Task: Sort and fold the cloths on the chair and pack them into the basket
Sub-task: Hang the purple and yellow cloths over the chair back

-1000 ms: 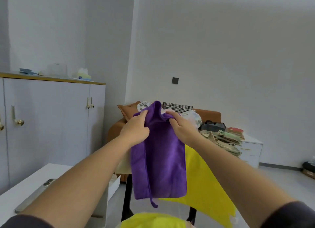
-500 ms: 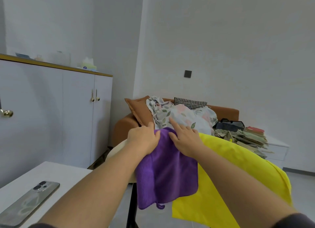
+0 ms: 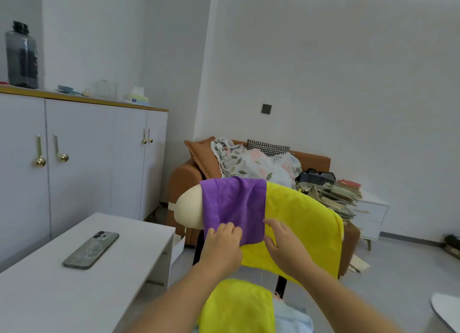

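A purple cloth (image 3: pixel 234 205) hangs folded over the cream chair back (image 3: pixel 189 208), with a yellow cloth (image 3: pixel 303 223) draped beside it on the right. My left hand (image 3: pixel 222 245) grips the purple cloth's lower edge with curled fingers. Just right of that edge, my right hand (image 3: pixel 282 245) lies with straight fingers against the yellow cloth. Lower down, nearer to me, lie a lime-yellow cloth (image 3: pixel 237 305) and a pale blue cloth (image 3: pixel 295 319). No basket is in view.
A white table (image 3: pixel 37 295) with a phone (image 3: pixel 91 249) stands at the left, in front of a white cabinet (image 3: pixel 82 163). Behind the chair is a brown sofa (image 3: pixel 313 158) with a floral sheet. Stacked books (image 3: pixel 333 193) lie on white drawers at the right.
The purple cloth went from held up in both hands to draped over the chair back. Both hands slid down to its lower edge. The camera tilted down and left.
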Motion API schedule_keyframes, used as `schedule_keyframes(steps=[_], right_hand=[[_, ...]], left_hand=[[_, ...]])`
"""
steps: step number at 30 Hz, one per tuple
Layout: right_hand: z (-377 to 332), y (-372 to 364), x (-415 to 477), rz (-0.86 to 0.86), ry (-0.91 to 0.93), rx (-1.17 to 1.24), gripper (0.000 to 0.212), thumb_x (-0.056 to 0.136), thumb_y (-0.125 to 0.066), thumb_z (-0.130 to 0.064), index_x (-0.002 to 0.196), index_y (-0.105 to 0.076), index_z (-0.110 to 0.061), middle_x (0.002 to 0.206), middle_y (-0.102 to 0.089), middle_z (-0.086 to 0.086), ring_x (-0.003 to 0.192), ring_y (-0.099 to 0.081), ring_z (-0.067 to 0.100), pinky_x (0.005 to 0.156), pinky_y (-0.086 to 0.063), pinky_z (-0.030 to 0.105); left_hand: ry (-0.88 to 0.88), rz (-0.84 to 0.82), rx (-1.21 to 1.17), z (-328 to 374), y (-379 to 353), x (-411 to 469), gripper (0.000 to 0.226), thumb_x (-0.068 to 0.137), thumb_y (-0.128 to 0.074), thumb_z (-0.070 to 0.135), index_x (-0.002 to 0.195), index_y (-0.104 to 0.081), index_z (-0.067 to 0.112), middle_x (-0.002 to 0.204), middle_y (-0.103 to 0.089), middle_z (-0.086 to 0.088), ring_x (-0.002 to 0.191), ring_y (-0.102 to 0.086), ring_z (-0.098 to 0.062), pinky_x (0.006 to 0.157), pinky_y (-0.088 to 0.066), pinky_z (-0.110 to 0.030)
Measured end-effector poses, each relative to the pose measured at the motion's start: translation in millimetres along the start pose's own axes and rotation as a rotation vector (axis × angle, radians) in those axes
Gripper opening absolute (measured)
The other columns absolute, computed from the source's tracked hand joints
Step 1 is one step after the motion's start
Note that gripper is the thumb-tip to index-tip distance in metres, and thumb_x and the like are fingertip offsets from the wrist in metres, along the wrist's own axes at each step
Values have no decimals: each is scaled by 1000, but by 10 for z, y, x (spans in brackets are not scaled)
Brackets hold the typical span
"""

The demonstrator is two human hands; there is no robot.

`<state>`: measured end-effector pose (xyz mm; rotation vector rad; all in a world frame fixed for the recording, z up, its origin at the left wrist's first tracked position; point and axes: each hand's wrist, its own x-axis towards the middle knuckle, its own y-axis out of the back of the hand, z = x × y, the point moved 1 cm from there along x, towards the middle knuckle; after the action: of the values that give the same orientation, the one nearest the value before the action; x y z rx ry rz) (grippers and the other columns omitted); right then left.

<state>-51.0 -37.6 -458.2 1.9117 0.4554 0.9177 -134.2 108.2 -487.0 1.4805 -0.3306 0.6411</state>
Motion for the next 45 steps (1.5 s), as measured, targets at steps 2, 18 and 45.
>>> schedule_keyframes(steps=[2, 18, 45], right_hand=[[-23, -39, -334, -142, -50, -20, 43, 98, -45, -25, 140, -37, -20, 140, -44, 2, 125, -46, 18, 96, -38, 28], [-137, -335, -1227, -596, -111, -134, 59, 89, -60, -37, 140, -36, -21, 139, -42, 7, 124, -43, 23, 96, -40, 34], [-525, 882, -606, 179, -125, 322, 18, 97, -37, -13, 80, -42, -13, 62, -39, 0, 55, -34, 14, 49, -22, 28]], left_hand=[[-4, -196, -10, 121, 23, -309, 22, 86, -47, 20, 106, -53, 15, 108, -51, -4, 103, -50, -26, 82, -37, -39], [37, -510, -51, 312, -22, -1105, 18, 96, -47, 23, 105, -59, 14, 113, -57, -9, 104, -54, -30, 75, -39, -35], [101, -109, -63, 60, 1124, -230, 4, 92, -47, 18, 89, -50, 19, 90, -54, -1, 78, -55, -22, 61, -38, -32]])
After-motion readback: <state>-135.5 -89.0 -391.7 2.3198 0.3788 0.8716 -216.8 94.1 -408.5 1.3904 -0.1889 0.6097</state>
